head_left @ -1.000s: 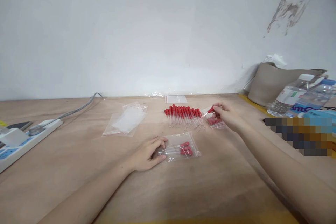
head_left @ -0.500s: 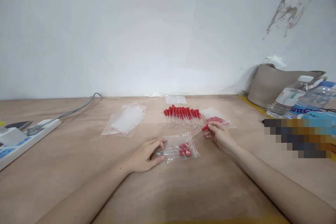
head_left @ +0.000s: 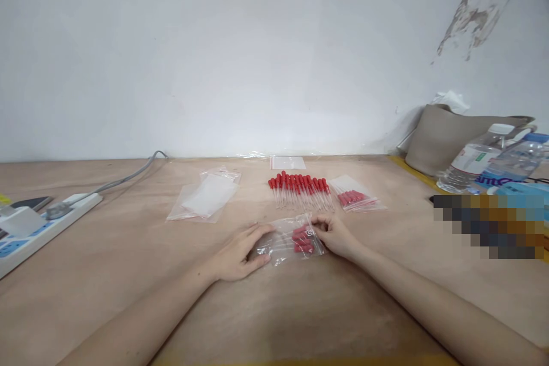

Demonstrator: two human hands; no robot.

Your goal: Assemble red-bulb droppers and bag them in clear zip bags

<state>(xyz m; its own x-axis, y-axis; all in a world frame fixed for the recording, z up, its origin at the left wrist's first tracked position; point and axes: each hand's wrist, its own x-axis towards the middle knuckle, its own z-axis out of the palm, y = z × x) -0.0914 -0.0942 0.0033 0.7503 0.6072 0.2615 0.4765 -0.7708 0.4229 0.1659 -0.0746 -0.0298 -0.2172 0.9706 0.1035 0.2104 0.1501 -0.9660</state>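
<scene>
A small clear zip bag [head_left: 286, 238] with several red-capped droppers inside lies on the wooden table [head_left: 300, 309] in front of me. My left hand [head_left: 240, 251] rests flat on the bag's left end, pinning it down. My right hand [head_left: 335, 234] is at the bag's right, open end, fingers pinched at the red caps; whether a dropper is still in the fingers I cannot tell. Behind the bag, a row of loose red-capped droppers [head_left: 300, 190] lies on the table.
Another filled bag of droppers [head_left: 355, 197] sits right of the row. A stack of empty clear bags [head_left: 206, 199] lies to the left, one more bag [head_left: 287, 162] by the wall. A white power strip [head_left: 38, 229] is far left; a grey pouch [head_left: 446, 137] and water bottles [head_left: 476, 161] far right.
My right hand carried one red-capped dropper from near the filled bag down to the open end of the bag under my left hand. My left hand stayed put.
</scene>
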